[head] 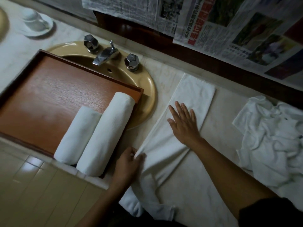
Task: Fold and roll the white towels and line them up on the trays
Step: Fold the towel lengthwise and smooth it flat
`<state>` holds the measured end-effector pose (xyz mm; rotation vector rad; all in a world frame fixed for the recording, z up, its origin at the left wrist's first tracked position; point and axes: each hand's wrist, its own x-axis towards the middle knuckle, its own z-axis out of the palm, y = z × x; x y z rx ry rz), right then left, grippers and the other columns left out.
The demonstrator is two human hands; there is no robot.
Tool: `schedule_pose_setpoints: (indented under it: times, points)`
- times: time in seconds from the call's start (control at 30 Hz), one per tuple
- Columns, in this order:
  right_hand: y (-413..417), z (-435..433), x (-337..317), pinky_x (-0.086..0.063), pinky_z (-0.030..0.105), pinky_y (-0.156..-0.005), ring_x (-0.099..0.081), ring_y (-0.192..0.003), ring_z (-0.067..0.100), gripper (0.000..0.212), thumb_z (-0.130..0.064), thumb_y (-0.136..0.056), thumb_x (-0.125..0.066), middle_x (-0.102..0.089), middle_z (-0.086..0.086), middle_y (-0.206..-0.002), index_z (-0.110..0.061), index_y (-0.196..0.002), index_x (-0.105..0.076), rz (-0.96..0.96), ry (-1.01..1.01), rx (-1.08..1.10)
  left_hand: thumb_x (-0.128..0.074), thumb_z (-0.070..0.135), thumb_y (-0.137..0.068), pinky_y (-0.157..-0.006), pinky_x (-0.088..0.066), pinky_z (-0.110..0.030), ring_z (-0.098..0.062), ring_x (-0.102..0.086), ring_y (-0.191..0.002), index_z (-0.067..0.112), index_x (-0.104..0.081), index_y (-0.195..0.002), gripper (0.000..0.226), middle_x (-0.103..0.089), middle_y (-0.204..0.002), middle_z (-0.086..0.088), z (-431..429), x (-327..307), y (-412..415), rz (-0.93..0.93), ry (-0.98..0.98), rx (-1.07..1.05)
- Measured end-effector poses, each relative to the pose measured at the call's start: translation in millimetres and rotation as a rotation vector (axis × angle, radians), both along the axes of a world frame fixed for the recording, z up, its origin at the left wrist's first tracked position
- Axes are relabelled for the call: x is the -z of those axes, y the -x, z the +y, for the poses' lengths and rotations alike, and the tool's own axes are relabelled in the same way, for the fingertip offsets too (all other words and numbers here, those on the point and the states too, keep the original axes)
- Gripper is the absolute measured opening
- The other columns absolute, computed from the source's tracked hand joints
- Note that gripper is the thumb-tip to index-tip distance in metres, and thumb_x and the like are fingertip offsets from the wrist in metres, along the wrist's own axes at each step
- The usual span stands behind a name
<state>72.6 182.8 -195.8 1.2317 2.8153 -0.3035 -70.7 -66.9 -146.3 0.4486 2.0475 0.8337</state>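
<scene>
A white towel (195, 94) folded into a long strip lies on the counter, running from the back wall toward me. My right hand (183, 123) rests flat on its middle with fingers spread. My left hand (129, 159) pinches the strip's left edge near the front. Two rolled white towels (78, 133) (106, 133) lie side by side at the right end of a brown wooden tray (41, 99) that sits over the sink.
A heap of loose white towels (272, 136) lies at the right. A tan sink (147, 84) with a chrome faucet (105, 54) is behind the tray. A white cup on a saucer (36, 20) stands far left. Newspaper (229, 30) covers the wall.
</scene>
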Motion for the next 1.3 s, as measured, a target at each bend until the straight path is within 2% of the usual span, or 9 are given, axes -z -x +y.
schedule_pose_setpoints:
  times: [0.2, 0.43, 0.5, 0.63, 0.8, 0.93, 1.07, 1.2, 1.3]
  points:
    - [3.5, -0.7, -4.3, -0.015, 0.060, -0.123, -0.007, -0.158, 0.023, 0.060, -0.058, -0.106, -0.022, -0.011, -0.002, -0.172, -0.036, -0.162, -0.019, -0.018, -0.020, -0.008, -0.073, 0.041, -0.089, -0.058, -0.044, -0.036, -0.020, -0.059, -0.065, 0.013, -0.060, -0.079, 0.032, -0.062, -0.069, -0.004, 0.5, 6.1, -7.1, 0.158, 0.059, -0.034]
    - [4.6, -70.0, -22.1, -0.021, 0.057, -0.121, -0.026, -0.153, 0.030, 0.053, -0.041, -0.101, -0.057, -0.033, 0.006, -0.164, -0.028, -0.151, -0.047, 0.127, 0.071, -0.139, -0.075, 0.041, -0.089, -0.054, -0.040, -0.031, -0.024, -0.061, -0.068, 0.011, -0.065, -0.082, 0.032, -0.065, -0.074, -0.009, -1.9, -0.4, -11.7, 0.154, 0.065, -0.035]
    - [0.2, -82.1, -18.4, -0.010, 0.054, -0.124, -0.008, -0.158, 0.022, 0.057, -0.048, -0.105, -0.044, -0.013, -0.003, -0.171, -0.035, -0.158, -0.030, -0.005, 0.149, -0.160, -0.075, 0.035, -0.090, -0.061, -0.048, -0.033, -0.025, -0.064, -0.071, 0.007, -0.068, -0.088, 0.030, -0.069, -0.079, -0.012, -2.9, -1.4, -11.5, 0.019, 0.058, -0.094]
    - [1.7, -68.6, -25.6, -0.005, 0.053, -0.125, 0.004, -0.158, 0.016, 0.057, -0.049, -0.107, -0.033, 0.004, -0.009, -0.172, -0.041, -0.161, -0.013, -0.110, 0.197, -0.188, -0.064, 0.010, -0.095, -0.085, -0.057, -0.042, -0.034, -0.068, -0.095, -0.002, -0.065, -0.111, 0.020, -0.069, -0.107, -0.025, -18.8, -19.1, -15.7, -0.631, -0.083, -0.257]
    - [1.8, -64.8, -28.9, -0.006, 0.055, -0.124, 0.006, -0.157, 0.016, 0.059, -0.046, -0.108, -0.032, 0.009, -0.010, -0.171, -0.042, -0.161, -0.008, -0.173, 0.242, -0.221, -0.071, 0.026, -0.096, -0.075, -0.060, -0.039, -0.023, -0.071, -0.083, 0.019, -0.068, -0.097, 0.008, -0.073, -0.094, -0.006, -73.7, -14.1, -31.5, -0.213, 0.026, 0.042]
    - [1.5, -64.2, -29.3, -0.007, 0.055, -0.124, 0.005, -0.157, 0.016, 0.058, -0.048, -0.108, -0.031, 0.009, -0.010, -0.171, -0.042, -0.161, -0.008, -0.184, 0.230, -0.225, -0.067, 0.026, -0.100, -0.067, -0.055, -0.031, -0.022, -0.066, -0.075, 0.002, -0.072, -0.104, 0.025, -0.074, -0.087, -0.007, -115.2, -12.0, -19.3, -0.378, -0.030, 0.024]
    - [1.1, -64.3, -29.1, -0.006, 0.055, -0.123, 0.006, -0.158, 0.016, 0.059, -0.047, -0.108, -0.032, 0.010, -0.009, -0.171, -0.041, -0.162, -0.009, -0.182, 0.242, -0.230, -0.061, 0.013, -0.102, -0.059, -0.040, -0.028, -0.020, -0.052, -0.068, -0.002, -0.066, -0.090, 0.020, -0.059, -0.075, -0.007, -140.9, -7.7, -21.7, -0.118, -0.070, -0.112]
    - [1.8, -63.2, -27.1, -0.005, 0.055, -0.124, 0.007, -0.157, 0.017, 0.059, -0.048, -0.108, -0.032, 0.011, -0.009, -0.171, -0.041, -0.162, -0.007, -0.194, 0.257, -0.232, -0.069, 0.028, -0.096, -0.065, -0.047, -0.034, -0.021, -0.060, -0.072, 0.004, -0.065, -0.093, 0.025, -0.066, -0.081, -0.010, -154.2, -9.1, -24.2, -0.130, -0.187, -0.254]
    - [1.5, -62.4, -26.0, -0.005, 0.055, -0.124, 0.008, -0.157, 0.016, 0.059, -0.047, -0.108, -0.032, 0.011, -0.009, -0.171, -0.042, -0.162, -0.007, -0.195, 0.255, -0.231, -0.061, 0.034, -0.092, -0.069, -0.045, -0.033, -0.022, -0.061, -0.078, 0.007, -0.065, -0.087, 0.028, -0.069, -0.087, -0.013, -165.7, -1.8, -18.6, 0.095, 0.033, -0.046]
